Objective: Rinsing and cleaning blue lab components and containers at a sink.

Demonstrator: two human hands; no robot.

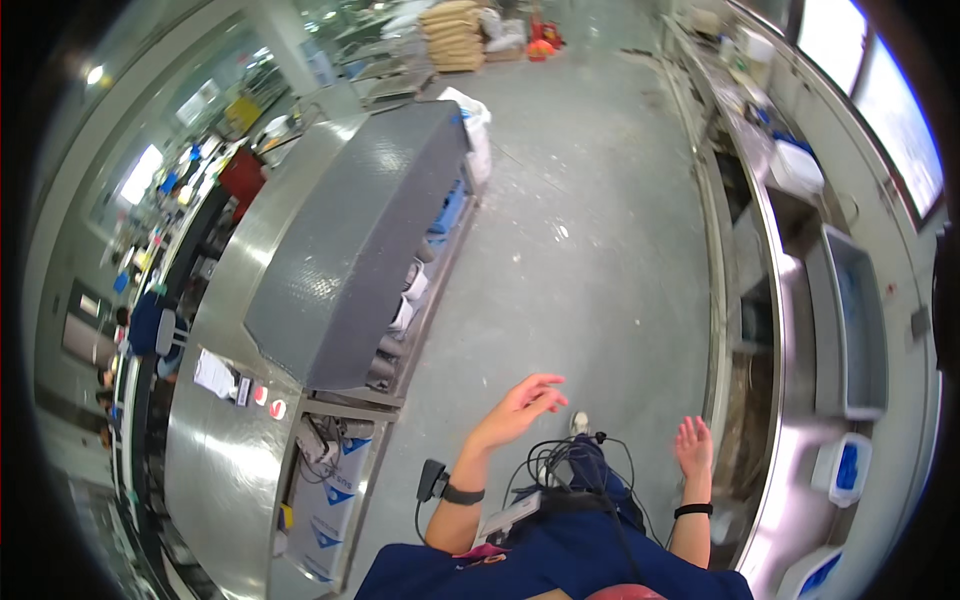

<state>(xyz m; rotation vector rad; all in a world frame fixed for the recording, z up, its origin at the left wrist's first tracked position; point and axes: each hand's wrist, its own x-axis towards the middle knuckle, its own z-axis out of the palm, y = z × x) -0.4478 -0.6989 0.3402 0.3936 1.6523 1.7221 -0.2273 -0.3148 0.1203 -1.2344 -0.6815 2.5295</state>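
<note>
My left hand (pixel 519 408) is raised over the grey floor (pixel 560 230), its fingers stretched out and holding nothing. A dark strap with a small black device (pixel 432 480) circles that wrist. On the other side, my right hand (pixel 693 447) hangs palm up, fingers extended, nothing in it. It is nearest to the steel counter (pixel 795 400) on the right but apart from it. A black band (pixel 693 510) sits on the right wrist. Between my arms, black cables (pixel 575 462) loop in front of my waist, above a shoe (pixel 579 422).
A steel table (pixel 225 450) bearing a large grey cover (pixel 340 180) stands left, with shoes (pixel 405 300) on the shelf beneath. Right-hand counter holds a grey basin (pixel 857 320) and white tubs (pixel 842 470). Stacked sacks (pixel 451 35) stand far ahead; a seated person (pixel 150 325) is far left.
</note>
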